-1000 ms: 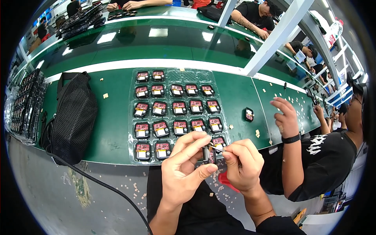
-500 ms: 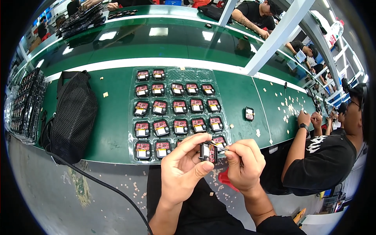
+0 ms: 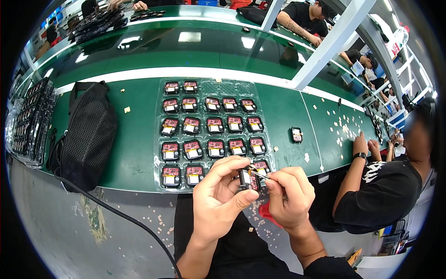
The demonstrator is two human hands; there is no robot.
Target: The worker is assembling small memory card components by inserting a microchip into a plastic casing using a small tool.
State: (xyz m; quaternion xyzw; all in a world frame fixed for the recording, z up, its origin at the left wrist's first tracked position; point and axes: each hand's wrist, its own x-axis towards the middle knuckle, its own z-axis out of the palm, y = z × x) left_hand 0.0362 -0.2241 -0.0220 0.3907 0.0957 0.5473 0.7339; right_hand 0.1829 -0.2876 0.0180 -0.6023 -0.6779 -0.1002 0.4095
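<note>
Between the thumb and fingers of my left hand (image 3: 214, 207) is a small black electronic device housing (image 3: 247, 180), tilted on its side, with a red circuit board and a pale block inside. My right hand (image 3: 293, 197) pinches slim metal tweezers (image 3: 261, 175), whose tips reach the upper part of the housing; my fingers hide the exact contact. Both hands are over the near edge of a clear plastic tray (image 3: 232, 87). Rows of similar devices (image 3: 215, 124) sit in its compartments, some hidden behind my left hand.
A lone device (image 3: 296, 135) lies right of the tray, with pale paper bits (image 3: 344, 128) scattered beyond. A black mesh bag (image 3: 88, 135) and stacked trays (image 3: 30, 123) stand left. A co-worker (image 3: 385, 186) sits close on the right. A metal post (image 3: 325, 51) rises behind.
The tweezers and housing have shifted very slightly, and my left hand has moved a little to the right. My grip on both things stays the same.
</note>
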